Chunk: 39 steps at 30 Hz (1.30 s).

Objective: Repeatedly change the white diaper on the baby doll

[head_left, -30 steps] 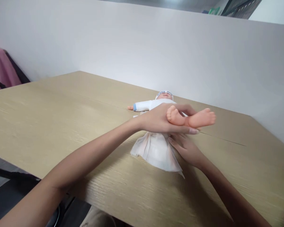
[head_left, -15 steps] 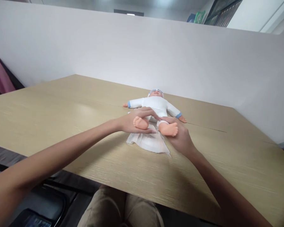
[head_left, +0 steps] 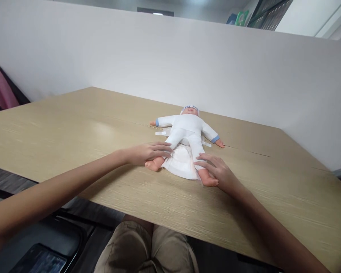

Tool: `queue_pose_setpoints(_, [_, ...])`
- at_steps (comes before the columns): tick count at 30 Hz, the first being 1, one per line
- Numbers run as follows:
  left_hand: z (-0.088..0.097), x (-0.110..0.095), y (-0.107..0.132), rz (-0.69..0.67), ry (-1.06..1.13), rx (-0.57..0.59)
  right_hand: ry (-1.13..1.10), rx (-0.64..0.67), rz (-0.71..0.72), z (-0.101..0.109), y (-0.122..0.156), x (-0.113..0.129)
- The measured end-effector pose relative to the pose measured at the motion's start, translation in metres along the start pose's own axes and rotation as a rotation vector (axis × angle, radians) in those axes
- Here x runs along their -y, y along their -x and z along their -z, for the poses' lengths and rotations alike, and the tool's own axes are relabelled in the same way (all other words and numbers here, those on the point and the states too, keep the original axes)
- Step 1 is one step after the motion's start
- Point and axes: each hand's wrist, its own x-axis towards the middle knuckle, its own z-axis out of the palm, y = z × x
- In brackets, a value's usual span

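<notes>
A baby doll (head_left: 186, 131) in a white suit and cap lies on its back on the wooden table (head_left: 74, 129), legs stretched toward me. Under its hips and between its legs lies an unfolded white diaper (head_left: 182, 165). My left hand (head_left: 147, 152) rests on the doll's lower leg on the left, fingers laid over it above the bare foot. My right hand (head_left: 217, 172) lies on the other lower leg, fingers spread and curved over it by the foot.
A white partition wall (head_left: 187, 64) runs along the table's far side. A pink cloth (head_left: 0, 91) hangs over something dark at the far left. My knees in tan trousers (head_left: 147, 246) show under the near table edge.
The doll's legs, held up together a second ago, have been lowered and spread flat on the table over the diaper. Both hands came down with them.
</notes>
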Motion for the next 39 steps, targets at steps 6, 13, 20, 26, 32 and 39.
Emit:
queue_pose_setpoints(6, [0.006,0.001,0.0,-0.021,0.007,0.015,-0.133,0.01,-0.085,0.005,0.0,0.002])
queue_pose_setpoints(13, [0.013,-0.009,-0.005,0.071,0.03,0.045,-0.403,0.04,-0.253,0.023,-0.013,0.004])
queue_pose_setpoints(20, [0.0,-0.038,-0.021,0.199,-0.087,-0.027,-0.044,0.09,-0.256,0.014,-0.019,0.05])
queue_pose_setpoints(26, [-0.014,-0.037,-0.025,0.236,-0.169,-0.062,0.149,0.056,-0.272,-0.01,-0.019,0.068])
queue_pose_setpoints(32, [0.006,-0.028,-0.04,0.369,-0.038,-0.181,0.062,-0.051,-0.39,-0.002,-0.037,0.047])
queue_pose_setpoints(39, [0.041,0.012,-0.09,0.493,0.113,-0.45,-0.153,-0.34,-0.519,0.011,-0.093,-0.017])
